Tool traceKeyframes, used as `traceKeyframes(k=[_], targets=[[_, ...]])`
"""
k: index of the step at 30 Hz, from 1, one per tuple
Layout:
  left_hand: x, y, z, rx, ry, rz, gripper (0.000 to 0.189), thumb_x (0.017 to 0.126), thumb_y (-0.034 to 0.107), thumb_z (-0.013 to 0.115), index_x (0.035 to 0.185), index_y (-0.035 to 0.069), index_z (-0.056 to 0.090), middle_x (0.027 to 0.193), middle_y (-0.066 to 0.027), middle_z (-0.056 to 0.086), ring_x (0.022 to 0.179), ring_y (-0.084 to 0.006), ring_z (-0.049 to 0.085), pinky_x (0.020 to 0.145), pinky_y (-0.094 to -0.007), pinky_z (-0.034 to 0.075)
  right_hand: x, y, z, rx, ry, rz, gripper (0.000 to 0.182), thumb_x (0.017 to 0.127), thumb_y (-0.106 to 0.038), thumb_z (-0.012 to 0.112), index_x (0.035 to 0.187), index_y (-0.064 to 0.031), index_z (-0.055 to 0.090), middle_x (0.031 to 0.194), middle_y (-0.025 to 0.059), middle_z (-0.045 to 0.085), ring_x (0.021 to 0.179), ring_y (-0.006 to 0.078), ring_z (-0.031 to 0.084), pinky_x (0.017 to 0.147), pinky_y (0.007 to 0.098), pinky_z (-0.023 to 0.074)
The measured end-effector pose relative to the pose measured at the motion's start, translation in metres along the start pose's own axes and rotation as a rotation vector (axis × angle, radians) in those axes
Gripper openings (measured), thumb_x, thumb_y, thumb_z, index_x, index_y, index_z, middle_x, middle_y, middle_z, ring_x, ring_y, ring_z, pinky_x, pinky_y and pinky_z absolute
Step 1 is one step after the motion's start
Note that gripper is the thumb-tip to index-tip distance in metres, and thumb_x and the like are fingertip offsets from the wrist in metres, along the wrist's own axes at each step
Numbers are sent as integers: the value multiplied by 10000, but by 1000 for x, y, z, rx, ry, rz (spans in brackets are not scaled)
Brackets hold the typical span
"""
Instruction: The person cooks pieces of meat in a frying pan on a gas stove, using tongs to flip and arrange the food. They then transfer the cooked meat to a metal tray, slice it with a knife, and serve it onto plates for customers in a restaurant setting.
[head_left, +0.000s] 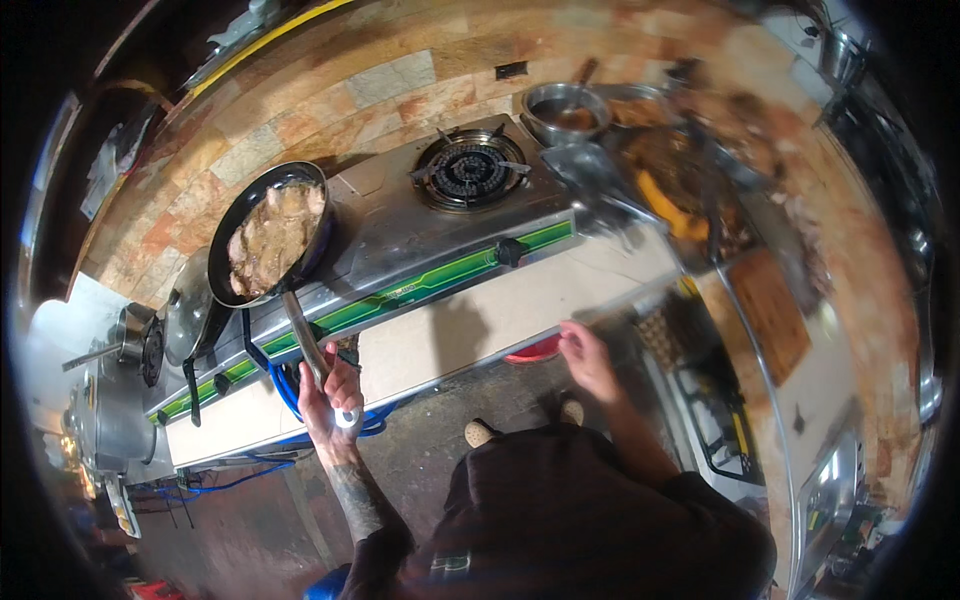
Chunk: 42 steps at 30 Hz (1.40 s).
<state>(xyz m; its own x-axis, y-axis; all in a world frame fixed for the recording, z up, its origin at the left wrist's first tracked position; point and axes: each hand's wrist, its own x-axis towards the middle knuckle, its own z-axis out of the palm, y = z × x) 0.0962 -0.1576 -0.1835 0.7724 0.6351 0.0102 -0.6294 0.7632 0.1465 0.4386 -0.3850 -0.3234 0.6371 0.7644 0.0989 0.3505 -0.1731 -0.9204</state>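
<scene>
My left hand (331, 397) grips the handle of a dark frying pan (306, 264), which is tilted over the left part of a gas stove (367, 247). Pale pieces of meat (274, 236) in a light brown sauce fill the pan. My right hand (589, 360) is held at the front edge of the pale counter (517, 307), its fingers partly curled, with nothing seen in it. Right of the pan, the stove's round burner (470, 170) bears no pot. A black knob (510, 253) sits on the green front strip below this burner.
A lidded pan (186, 307) stands left, near a large metal pot (124, 412). A steel bowl (565, 112) with a utensil stands behind right, near a metal tray (577, 165). A wooden board (769, 311) lies on the right counter. Blue hose (281, 394) hangs below the left side.
</scene>
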Motion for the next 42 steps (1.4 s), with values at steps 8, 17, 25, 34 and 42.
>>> traceKeyframes(k=[8,17,25,34,42], targets=[[-9,-1,0,175,98,105,334,1034,366,456,1179,73,524,643,33,374,502,-75,360,440,-236,336,-19,12,0,-20,-93,132,302,973,-162,594,1233,-8,577,1145,127,645,1037,217,621,906,350,503],[-5,19,-10,1061,701,662,380,936,262,624,1253,110,480,1001,-75,564,815,-216,596,674,-344,515,13,31,32,-131,-194,-37,293,945,-178,612,1200,-35,611,933,81,673,817,139,621,719,285,504],[67,230,124,2195,530,1433,226,855,131,676,1074,75,667,914,-119,607,786,-202,616,665,-332,492,22,-39,61,-204,-497,-73,289,934,-196,619,1188,-58,628,977,116,694,861,198,653,791,337,524],[262,467,238,2772,676,1247,350,833,265,688,1179,210,676,997,-185,705,922,-346,674,802,-424,529,-45,-2,110,-102,211,0,365,938,-218,612,1247,-26,583,988,151,686,836,219,657,751,353,527],[324,570,263,2422,725,1772,395,876,421,553,983,85,732,957,-209,703,881,-377,691,758,-492,551,-142,-25,142,-480,248,147,320,932,-165,598,1221,-28,594,953,135,689,832,224,675,747,368,531]])
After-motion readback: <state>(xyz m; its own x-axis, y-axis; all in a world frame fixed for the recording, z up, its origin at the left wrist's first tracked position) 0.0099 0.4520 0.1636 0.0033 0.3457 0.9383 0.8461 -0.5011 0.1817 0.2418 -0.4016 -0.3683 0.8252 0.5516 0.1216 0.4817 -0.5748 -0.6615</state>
